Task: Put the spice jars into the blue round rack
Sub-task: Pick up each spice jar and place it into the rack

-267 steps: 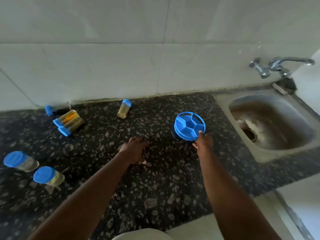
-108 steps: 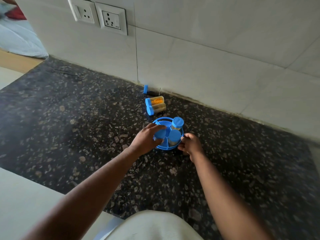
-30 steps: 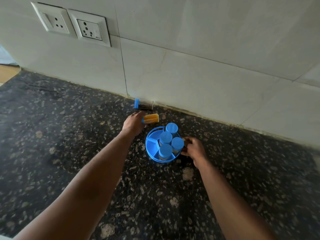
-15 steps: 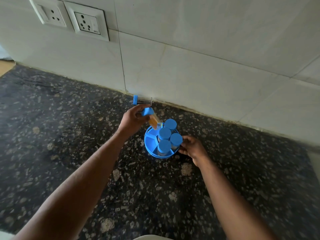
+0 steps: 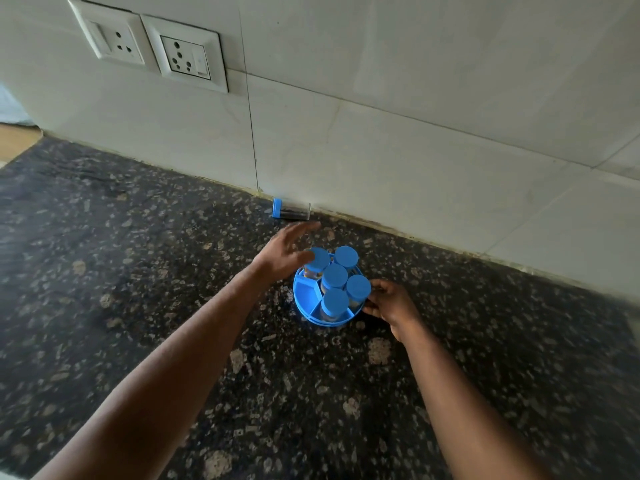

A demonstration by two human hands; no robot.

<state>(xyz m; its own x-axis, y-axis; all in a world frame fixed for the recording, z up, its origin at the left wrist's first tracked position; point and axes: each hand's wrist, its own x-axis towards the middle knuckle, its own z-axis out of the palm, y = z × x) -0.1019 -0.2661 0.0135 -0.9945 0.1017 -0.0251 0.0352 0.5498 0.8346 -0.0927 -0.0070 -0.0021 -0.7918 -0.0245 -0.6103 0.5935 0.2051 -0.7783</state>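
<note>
I see the blue round rack (image 5: 305, 295) on the bench (image 5: 138, 271) near the back edge, five blue-capped spice jars (image 5: 334, 276) upright in it, one left-side compartment bare. Left hand (image 5: 287, 252) hangs beside the rack's back-left jar, grip spread, fingers pointing at the wall, holding nothing. Right hand (image 5: 389, 303) curls against the rack's right rim. A sixth jar (image 5: 290, 212) lies on its side at the back edge, against the wall.

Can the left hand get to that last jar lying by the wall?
Probably yes. The left hand is open, its fingertips close to the lying jar, with only bare countertop between them.
</note>
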